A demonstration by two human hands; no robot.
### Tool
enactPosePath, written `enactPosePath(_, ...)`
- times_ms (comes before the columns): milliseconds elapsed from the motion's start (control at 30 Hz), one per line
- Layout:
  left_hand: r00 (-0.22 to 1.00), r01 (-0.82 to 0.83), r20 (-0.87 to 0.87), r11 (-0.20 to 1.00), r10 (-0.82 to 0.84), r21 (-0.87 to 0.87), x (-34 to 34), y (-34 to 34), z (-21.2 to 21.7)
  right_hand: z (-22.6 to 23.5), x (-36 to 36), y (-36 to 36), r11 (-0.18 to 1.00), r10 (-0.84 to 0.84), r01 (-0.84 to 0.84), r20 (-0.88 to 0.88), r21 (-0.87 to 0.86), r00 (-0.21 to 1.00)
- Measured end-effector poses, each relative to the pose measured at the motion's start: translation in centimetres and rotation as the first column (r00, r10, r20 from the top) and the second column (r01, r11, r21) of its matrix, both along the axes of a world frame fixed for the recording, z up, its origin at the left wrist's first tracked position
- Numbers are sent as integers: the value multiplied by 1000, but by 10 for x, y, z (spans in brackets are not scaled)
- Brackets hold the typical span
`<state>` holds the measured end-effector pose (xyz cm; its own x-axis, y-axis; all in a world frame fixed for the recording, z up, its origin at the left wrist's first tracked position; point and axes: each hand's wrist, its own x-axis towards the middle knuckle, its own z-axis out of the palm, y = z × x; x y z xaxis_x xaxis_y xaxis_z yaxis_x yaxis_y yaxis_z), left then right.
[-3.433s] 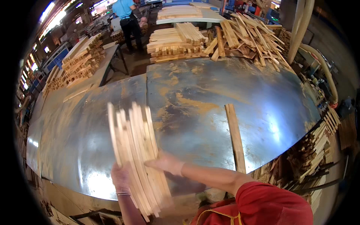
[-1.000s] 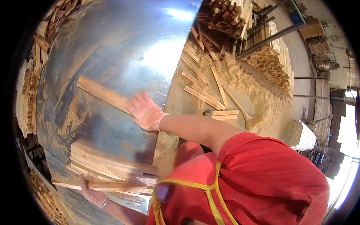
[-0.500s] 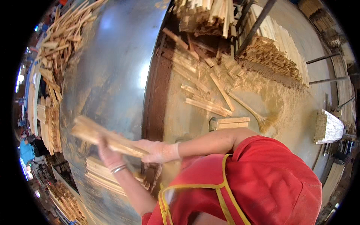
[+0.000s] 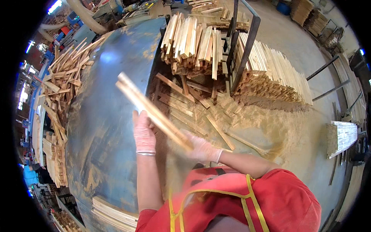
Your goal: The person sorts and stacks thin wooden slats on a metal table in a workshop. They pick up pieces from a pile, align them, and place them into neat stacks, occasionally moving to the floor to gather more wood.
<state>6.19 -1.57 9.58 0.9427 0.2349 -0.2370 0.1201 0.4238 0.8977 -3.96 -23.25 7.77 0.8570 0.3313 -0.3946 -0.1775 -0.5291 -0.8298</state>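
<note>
Both my hands, in pale pinkish gloves, grip wooden strips (image 4: 154,115) held together lengthwise, tilted with the far end up to the left. My left hand (image 4: 144,133) closes round them near the middle, over the edge of the metal table. Around the near end, close to my body, my right hand (image 4: 201,148) is wrapped. The strips look like two side by side, slightly blurred. On the blue-grey metal table (image 4: 104,127), a small stack of wooden strips (image 4: 114,214) lies near my left elbow.
A jumbled heap of wood offcuts (image 4: 69,73) lines the table's left edge. Ahead, strips are piled on a stack (image 4: 189,42) beside dark metal posts (image 4: 245,50). Further right is a long strip pile (image 4: 274,71). Loose strips and a broom (image 4: 247,143) lie on the sawdust-strewn floor.
The held strips have swung from over the table, toward the right and away from me. Both hands moved right with them, and the view has shifted to show more of the piles ahead.
</note>
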Motion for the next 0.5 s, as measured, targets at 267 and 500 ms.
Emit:
enactPosePath(267, 709, 689, -482, 651, -515, 318, -56, -8, -153, -16, 104, -92, 678, -609, 570, -79, 464, 789)
enactPosePath(500, 220, 968, -702, 65, -678, 241, -105, -30, -236, -111, 299, -187, 472, -807, 765, -134, 438, 575)
